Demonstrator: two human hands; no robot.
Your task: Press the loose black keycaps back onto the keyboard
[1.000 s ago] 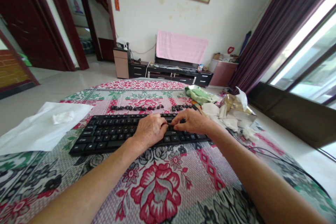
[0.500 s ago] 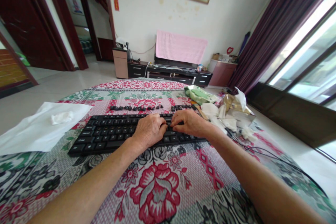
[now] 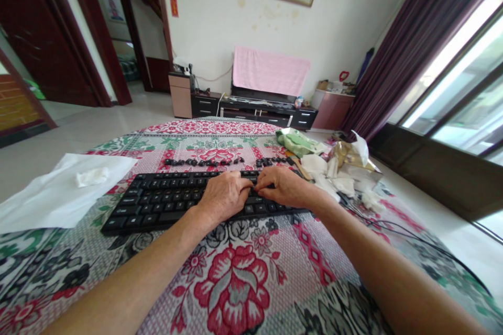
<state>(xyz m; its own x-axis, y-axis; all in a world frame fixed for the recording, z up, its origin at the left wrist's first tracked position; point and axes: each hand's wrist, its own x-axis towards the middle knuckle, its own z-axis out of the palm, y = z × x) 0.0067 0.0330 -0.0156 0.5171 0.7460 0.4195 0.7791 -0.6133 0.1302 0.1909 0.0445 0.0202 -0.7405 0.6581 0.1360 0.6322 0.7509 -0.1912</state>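
A black keyboard (image 3: 157, 201) lies across a floral tablecloth (image 3: 236, 282). My left hand (image 3: 225, 197) rests on the keys right of the middle, fingers curled down. My right hand (image 3: 286, 187) sits beside it on the keyboard's right part, fingers bent and pinched. The fingertips of both hands meet over one spot on the keys, and what they grip there is hidden. Beyond the keyboard, loose black keycaps (image 3: 204, 161) lie in a row, with a second short row of keycaps (image 3: 275, 159) to the right.
A white sheet (image 3: 58, 193) with a crumpled tissue (image 3: 92, 176) lies at the left. Crumpled wrappers and tissues (image 3: 346, 167) and a green bag (image 3: 298, 141) are heaped at the right. A black cable (image 3: 396, 230) trails off the table's right side.
My right hand has shifted slightly left, so its fingertips now touch those of my left hand. The keyboard and keycaps have stayed put.
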